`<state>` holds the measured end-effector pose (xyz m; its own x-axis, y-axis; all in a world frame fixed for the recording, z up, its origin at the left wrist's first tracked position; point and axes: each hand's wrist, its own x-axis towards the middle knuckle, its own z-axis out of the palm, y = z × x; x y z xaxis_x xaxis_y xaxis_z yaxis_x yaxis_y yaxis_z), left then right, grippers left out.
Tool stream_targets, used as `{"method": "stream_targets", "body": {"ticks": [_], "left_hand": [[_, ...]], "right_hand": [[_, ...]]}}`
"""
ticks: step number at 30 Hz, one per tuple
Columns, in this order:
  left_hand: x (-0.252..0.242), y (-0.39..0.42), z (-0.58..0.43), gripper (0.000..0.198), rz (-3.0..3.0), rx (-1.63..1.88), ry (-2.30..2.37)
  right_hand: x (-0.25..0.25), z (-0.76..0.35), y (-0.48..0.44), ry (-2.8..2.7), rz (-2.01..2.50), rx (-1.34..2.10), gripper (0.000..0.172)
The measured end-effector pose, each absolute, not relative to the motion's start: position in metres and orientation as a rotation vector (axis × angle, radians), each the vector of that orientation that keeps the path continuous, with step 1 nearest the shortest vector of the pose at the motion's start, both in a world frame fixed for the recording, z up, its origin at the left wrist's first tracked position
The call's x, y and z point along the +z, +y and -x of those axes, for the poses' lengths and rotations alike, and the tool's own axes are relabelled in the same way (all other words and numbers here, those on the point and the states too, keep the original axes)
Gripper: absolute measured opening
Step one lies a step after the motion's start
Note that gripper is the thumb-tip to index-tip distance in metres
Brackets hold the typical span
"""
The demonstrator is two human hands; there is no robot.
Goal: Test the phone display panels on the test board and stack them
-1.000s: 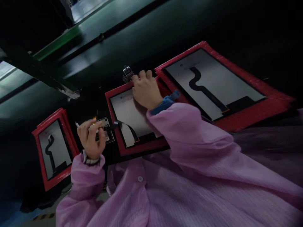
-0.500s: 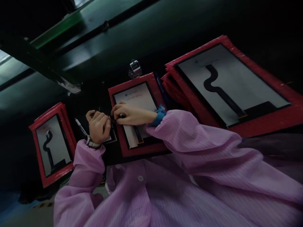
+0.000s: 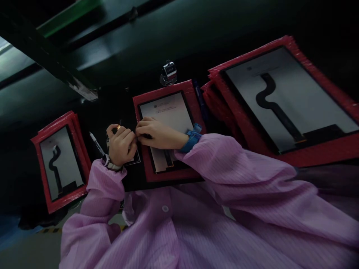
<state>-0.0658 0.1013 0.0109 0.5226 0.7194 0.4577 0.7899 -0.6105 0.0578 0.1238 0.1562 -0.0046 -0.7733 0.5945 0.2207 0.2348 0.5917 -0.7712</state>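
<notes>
My left hand (image 3: pixel 122 144), a watch at its wrist, is curled into a fist over a small test board (image 3: pixel 132 160). A small orange tip shows above its knuckles. My right hand (image 3: pixel 157 135) lies across the middle red-framed tray (image 3: pixel 164 87), which holds a grey display panel (image 3: pixel 171 110). Its fingertips are pinched on the dark end of the panel's flex cable (image 3: pixel 168 161), right against my left fist. The two hands touch at the tray's left edge. What sits between the fingers is mostly hidden.
A red tray (image 3: pixel 60 160) holding a panel with a curved black cable lies at the left. A stack of larger red trays (image 3: pixel 280 97) lies at the right. A metal tally counter (image 3: pixel 168 73) stands behind the middle tray. A pen (image 3: pixel 97 144) lies beside my left hand.
My right hand came down from the middle tray's top edge to my left hand and pinched the cable end. My left fist closed tighter. The view shifted slightly.
</notes>
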Motion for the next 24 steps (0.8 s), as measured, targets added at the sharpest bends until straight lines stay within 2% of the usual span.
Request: {"method": "stream_targets", "body": {"ticks": [12,15,19,20,21,24], "left_hand": [[0.008,0.101,0.067,0.021,2.567,-0.59,-1.324],[0.007,0.102,0.069,0.025,2.53,-0.744,-1.459],[0.001,0.106,0.082,0.018,2.08,-1.221,-1.729],[0.0,0.108,0.086,0.024,1.938,-1.328,-1.776],[-0.001,0.11,0.089,0.037,1.819,-1.399,-1.83],[-0.003,0.113,0.096,0.069,1.692,-1.403,-1.995]], "right_hand": [[-0.001,-0.126,0.16,-2.444,0.641,1.075,0.02],[0.004,-0.129,0.165,-2.388,0.62,1.179,0.018],[0.011,-0.143,0.179,-2.22,0.684,1.338,0.022],[0.011,-0.147,0.184,-2.172,0.751,1.324,0.023],[0.01,-0.152,0.188,-2.138,0.831,1.268,0.023],[-0.001,-0.163,0.202,-2.102,1.128,0.881,0.019]]}}
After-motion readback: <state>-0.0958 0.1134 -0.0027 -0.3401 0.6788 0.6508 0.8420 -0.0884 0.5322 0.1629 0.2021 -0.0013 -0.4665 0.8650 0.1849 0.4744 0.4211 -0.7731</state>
